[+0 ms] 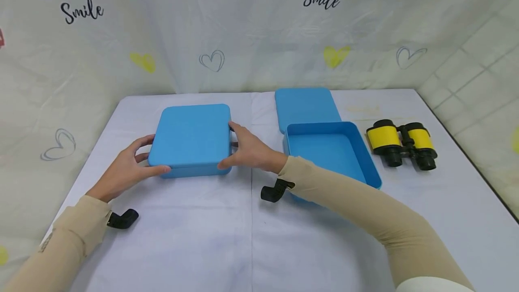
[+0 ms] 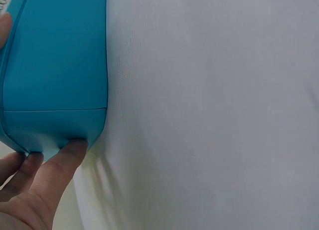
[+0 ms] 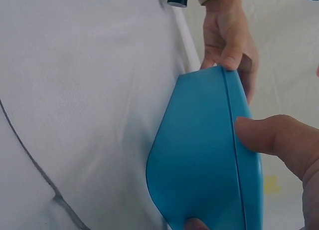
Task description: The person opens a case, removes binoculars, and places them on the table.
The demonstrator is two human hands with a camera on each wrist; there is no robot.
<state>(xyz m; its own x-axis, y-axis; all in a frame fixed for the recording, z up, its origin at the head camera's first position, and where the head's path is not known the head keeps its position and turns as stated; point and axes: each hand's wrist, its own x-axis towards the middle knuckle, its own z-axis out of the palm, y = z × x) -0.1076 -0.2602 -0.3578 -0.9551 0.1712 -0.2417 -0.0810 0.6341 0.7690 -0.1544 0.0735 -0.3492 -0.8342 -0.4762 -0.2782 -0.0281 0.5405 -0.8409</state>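
Observation:
A blue lidded box [image 1: 192, 136] stands on the white-covered table, its lid on, with the lid seam showing along the side [image 3: 199, 150] in the right wrist view. At its left end my left hand [image 1: 131, 161] grips it, thumb on the front corner and fingers on the left side. My right hand [image 1: 253, 150] holds the opposite end, its thumb at the front right corner and the fingers along the right side. In the left wrist view, fingertips [image 2: 75, 147] press on the end of the box.
Right of my right hand lies an uncovered blue box [image 1: 328, 150], partly behind my sleeve. A loose blue lid [image 1: 308, 107] lies behind it. Yellow and black binoculars [image 1: 403, 143] rest farther right. A printed curtain [image 1: 263, 30] hangs behind the table.

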